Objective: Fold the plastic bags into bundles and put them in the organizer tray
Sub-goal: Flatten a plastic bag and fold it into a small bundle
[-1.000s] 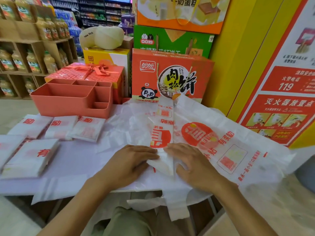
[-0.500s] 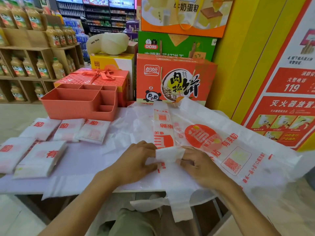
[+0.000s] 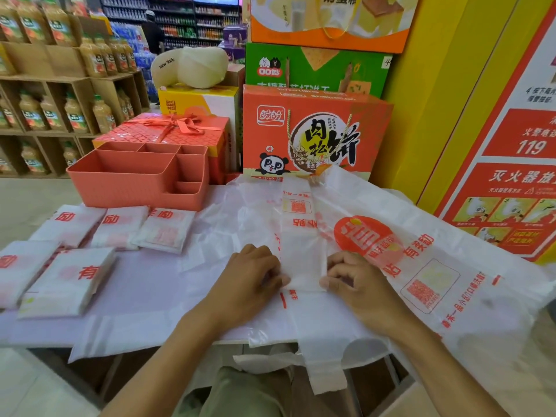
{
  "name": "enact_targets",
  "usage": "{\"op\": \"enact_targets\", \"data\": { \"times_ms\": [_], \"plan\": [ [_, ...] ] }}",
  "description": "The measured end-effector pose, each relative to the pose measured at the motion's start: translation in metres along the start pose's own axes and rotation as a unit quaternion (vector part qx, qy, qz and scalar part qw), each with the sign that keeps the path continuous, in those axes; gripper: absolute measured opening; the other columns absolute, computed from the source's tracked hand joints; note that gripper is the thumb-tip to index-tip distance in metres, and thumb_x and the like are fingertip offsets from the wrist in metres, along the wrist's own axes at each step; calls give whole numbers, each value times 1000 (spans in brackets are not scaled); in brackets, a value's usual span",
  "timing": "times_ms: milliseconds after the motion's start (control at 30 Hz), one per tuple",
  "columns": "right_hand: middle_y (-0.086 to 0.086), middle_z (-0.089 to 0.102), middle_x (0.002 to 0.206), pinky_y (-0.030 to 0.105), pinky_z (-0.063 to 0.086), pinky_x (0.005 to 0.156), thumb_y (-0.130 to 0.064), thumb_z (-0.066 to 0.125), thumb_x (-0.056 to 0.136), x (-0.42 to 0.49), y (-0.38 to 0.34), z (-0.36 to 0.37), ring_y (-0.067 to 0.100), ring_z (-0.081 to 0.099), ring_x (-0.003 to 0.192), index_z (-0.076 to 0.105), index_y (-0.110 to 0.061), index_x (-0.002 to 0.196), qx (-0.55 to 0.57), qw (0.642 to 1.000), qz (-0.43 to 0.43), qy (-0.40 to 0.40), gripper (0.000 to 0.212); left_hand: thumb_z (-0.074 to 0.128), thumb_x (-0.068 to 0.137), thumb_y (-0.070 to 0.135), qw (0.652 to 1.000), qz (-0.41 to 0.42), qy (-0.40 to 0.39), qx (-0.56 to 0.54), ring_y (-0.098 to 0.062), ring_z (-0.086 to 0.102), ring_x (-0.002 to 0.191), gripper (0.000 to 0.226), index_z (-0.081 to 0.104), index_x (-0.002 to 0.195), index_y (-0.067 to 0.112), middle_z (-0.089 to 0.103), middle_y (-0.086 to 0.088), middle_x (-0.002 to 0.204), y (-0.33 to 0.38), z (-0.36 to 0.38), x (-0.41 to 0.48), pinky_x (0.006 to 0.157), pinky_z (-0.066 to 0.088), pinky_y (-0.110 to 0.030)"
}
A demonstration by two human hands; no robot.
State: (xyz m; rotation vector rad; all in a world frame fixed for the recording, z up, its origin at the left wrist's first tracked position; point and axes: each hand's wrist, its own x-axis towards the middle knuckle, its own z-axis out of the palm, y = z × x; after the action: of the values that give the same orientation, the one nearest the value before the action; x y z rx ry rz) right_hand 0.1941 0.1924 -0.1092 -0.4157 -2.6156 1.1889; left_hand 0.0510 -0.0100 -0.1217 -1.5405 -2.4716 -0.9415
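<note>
1. The left hand (image 3: 252, 281) pinches the left edge of the folded bag strip (image 3: 302, 260) with curled fingers; the right hand (image 3: 358, 284) pinches its right edge.
2. The strip lies between the hands, running toward 12 o'clock.
3. The organizer tray (image 3: 135, 191) stands at 10 o'clock.

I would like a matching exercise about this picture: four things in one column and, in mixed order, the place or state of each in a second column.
Things:
1. tray
2. bundles
3. bag strip
4. ribboned box

Places or states:
A. pinched between left hand and right hand
B. directly behind the tray
C. lying flat on the left side of the table
D. coral, with several compartments

Pairs: 1-D, 2-C, 3-A, 4-B
</note>
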Motion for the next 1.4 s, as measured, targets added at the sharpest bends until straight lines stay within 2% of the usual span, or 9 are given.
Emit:
{"op": "enact_targets", "data": {
  "times_ms": [300, 400, 500, 633, 867, 1000, 1100, 1200, 1400],
  "plan": [
    [-19, 50, 108, 19, 42, 89, -37, 72, 91, 1, 1, 5, 2, 49, 103, 56, -25, 80, -127, 990, -29, 58, 23, 63, 96, 38, 998, -18, 21, 60, -13, 41, 92, 21, 58, 80, 26, 49, 14, 92, -5, 10, 3, 82, 34, -32],
    [-21, 48, 109, 21, 40, 90, -43, 68, 93, -1, 2, 7, 1, 46, 103, 51, -30, 99, -161, 984, -37, 63, 23, 63, 92, 39, 996, -27, 40, 80, -16, 41, 92, 19, 51, 86, 26, 46, 11, 99, -5, 12, 2, 84, 40, -34],
    [-21, 40, 147, 28, 33, 113, -49, 56, 99, -4, -1, 6, 4, 38, 135, 36, -41, 142, -197, 980, -24, 24, 48, 60, 94, 42, 997, -16, 29, 74, -17, 44, 118, 32, 50, 120, 28, 44, 9, 134, -4, 10, -1, 99, 41, -35],
    [-20, 21, 164, 34, 15, 125, -51, 37, 105, -2, -2, 6, 5, 13, 152, 17, -39, 159, -254, 967, -23, -20, 60, 24, 96, 54, 993, -20, -45, 107, -11, 22, 151, 64, 31, 156, 32, 23, 14, 166, -3, 8, 0, 119, 26, -38],
    [-21, 30, 150, 28, 21, 117, -36, 45, 105, 10, -13, 0, 6, 23, 133, 23, -37, 159, -256, 964, -29, -67, 58, 10, 93, 52, 991, -47, -56, 108, -6, 20, 152, 70, 37, 154, 32, 31, 17, 162, 0, 5, 2, 121, 15, -31],
    [-21, 26, 159, 36, 20, 124, -29, 57, 101, 20, -13, -21, 5, 22, 146, 26, -37, 159, -134, 975, -9, -176, 66, 9, 89, 50, 992, -52, -44, 105, -6, 27, 149, 72, 42, 150, 30, 38, 15, 158, -1, 2, 1, 118, 17, -30],
    [-27, 33, 154, 37, 33, 121, -20, 55, 102, 21, -14, -29, 0, 34, 141, 40, -40, 153, -65, 990, -1, -126, 57, 10, 89, 49, 994, -49, -38, 95, -6, 29, 147, 71, 45, 148, 30, 40, 16, 156, -3, 3, 1, 118, 19, -31],
    [-23, 29, 159, 27, 15, 122, -20, 44, 105, 17, -9, -16, 4, 21, 149, 37, -40, 153, -194, 980, -33, -23, 53, 10, 87, 46, 995, -50, -35, 82, -7, 31, 147, 73, 47, 147, 30, 42, 15, 155, -5, 3, 2, 118, 18, -32],
    [-26, 18, 163, 31, 14, 126, -30, 36, 109, 13, 2, 1, -2, 10, 151, 15, -43, 160, -222, 971, -61, -62, 57, 40, 85, 22, 998, -63, -14, 6, -9, 46, 136, 54, 59, 135, 28, 55, 16, 141, -7, -1, 3, 116, 27, -35]
  ]
}}
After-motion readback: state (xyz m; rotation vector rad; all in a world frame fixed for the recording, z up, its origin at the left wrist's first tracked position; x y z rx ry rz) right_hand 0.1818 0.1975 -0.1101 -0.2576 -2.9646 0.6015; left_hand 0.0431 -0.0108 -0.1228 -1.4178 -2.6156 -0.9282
